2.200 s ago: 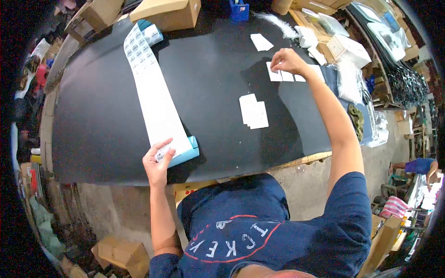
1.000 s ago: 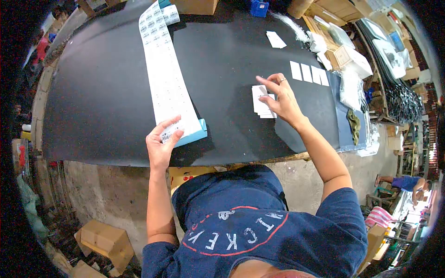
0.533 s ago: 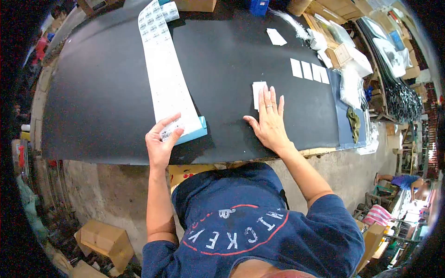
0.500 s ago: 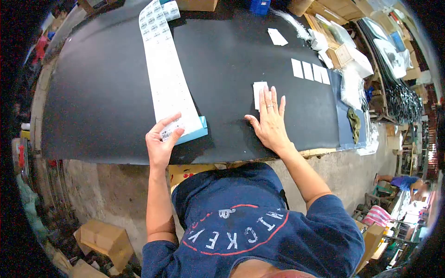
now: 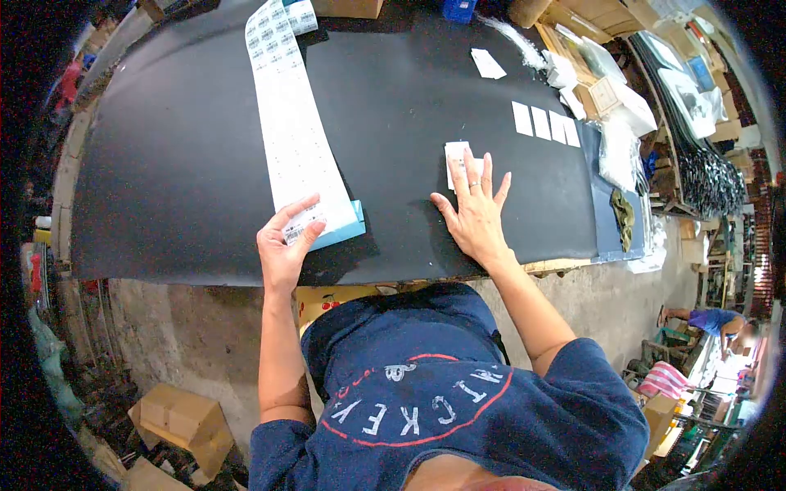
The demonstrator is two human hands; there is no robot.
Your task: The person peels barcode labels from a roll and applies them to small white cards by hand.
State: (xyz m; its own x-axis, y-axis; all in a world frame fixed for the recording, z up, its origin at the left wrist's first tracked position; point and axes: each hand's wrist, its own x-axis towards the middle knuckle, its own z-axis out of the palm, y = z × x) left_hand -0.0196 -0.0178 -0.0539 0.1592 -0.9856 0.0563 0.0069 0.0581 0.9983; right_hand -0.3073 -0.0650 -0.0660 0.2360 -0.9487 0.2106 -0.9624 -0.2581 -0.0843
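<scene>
My left hand (image 5: 282, 245) grips the near end of a long label strip (image 5: 299, 135) between thumb and fingers. Barcodes are printed at both ends of the strip, and its pale blue backing (image 5: 348, 225) shows folded beneath the held end. On the black table (image 5: 188, 155), my right hand (image 5: 476, 214) lies flat with fingers spread. Its fingertips rest on a small stack of white cards (image 5: 455, 152), which they partly cover. Away to the right, several white cards (image 5: 540, 123) lie in a row.
More white cards (image 5: 488, 64) lie at the back, near a blue container (image 5: 459, 10). Cardboard and plastic packs crowd the right side. A dark green cloth (image 5: 622, 219) sits at the right edge. A cardboard box (image 5: 182, 421) stands on the floor; another person (image 5: 720, 323) is far right.
The fingers of my right hand have spread a little wider over the card stack. My left hand keeps its grip on the label strip, almost unmoved.
</scene>
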